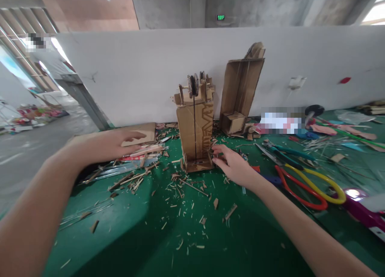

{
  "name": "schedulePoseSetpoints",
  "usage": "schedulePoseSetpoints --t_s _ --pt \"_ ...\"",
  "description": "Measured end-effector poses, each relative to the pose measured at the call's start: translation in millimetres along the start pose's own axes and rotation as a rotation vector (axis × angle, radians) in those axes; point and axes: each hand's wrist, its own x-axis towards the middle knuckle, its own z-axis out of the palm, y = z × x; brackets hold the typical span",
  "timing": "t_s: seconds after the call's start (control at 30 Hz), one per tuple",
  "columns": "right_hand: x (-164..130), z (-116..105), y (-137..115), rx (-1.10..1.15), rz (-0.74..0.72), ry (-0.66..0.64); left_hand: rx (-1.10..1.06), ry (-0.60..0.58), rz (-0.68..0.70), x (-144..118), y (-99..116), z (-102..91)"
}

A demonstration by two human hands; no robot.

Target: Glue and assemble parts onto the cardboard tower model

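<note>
A tall cardboard model [187, 128] stands upright on the green table, with wheel-like discs [193, 85] at its top and a dark cord [195, 128] running down its front. A thin rod [177, 161] pokes out at its lower left. My right hand [230, 162] is at the model's lower right side, thumb and fingers curled together; whatever lies between the fingertips is hidden. My left hand [117, 142] is held over a heap of sticks and clear strips [141, 160], fingers stretched out and holding nothing.
Behind, an open cardboard box [240, 84] leans against the white partition [135, 76]. Scissors with red and yellow handles [300, 189], pliers [288, 152] and a purple tool [361, 209] lie right. Scraps litter the table [168, 253]. A person [49, 58] stands far left.
</note>
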Motion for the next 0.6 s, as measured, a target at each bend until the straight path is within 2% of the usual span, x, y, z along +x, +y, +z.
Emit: schedulePoseSetpoints --t_s 0.03,0.1,0.17,0.27,0.37,0.47,0.6 --pt "-0.2 -0.4 -0.3 -0.006 0.000 -0.006 -0.007 -0.080 0.052 1.1 19.1 -0.7" --pt "-0.8 -2.1 -0.4 0.012 0.008 -0.031 -0.017 -0.069 0.112 2.7 57.0 4.8" --pt "-1.6 -4.2 -0.1 0.058 0.015 -0.078 -0.066 -0.085 0.214 2.9 88.3 18.6" --pt "-2.1 -6.4 0.2 0.101 0.015 -0.133 -0.075 -0.108 0.245 1.6 114.3 44.2" --pt "-1.9 -7.1 -1.8 0.091 0.041 -0.146 -0.048 -0.086 0.169 1.6 117.3 61.1" --pt "-2.0 -7.9 -5.2 0.041 0.080 -0.156 -0.030 -0.063 0.142 4.5 108.6 65.9" --pt "-2.7 -8.2 -6.9 -0.025 0.102 -0.181 -0.171 -0.197 0.075 8.8 96.3 65.8"
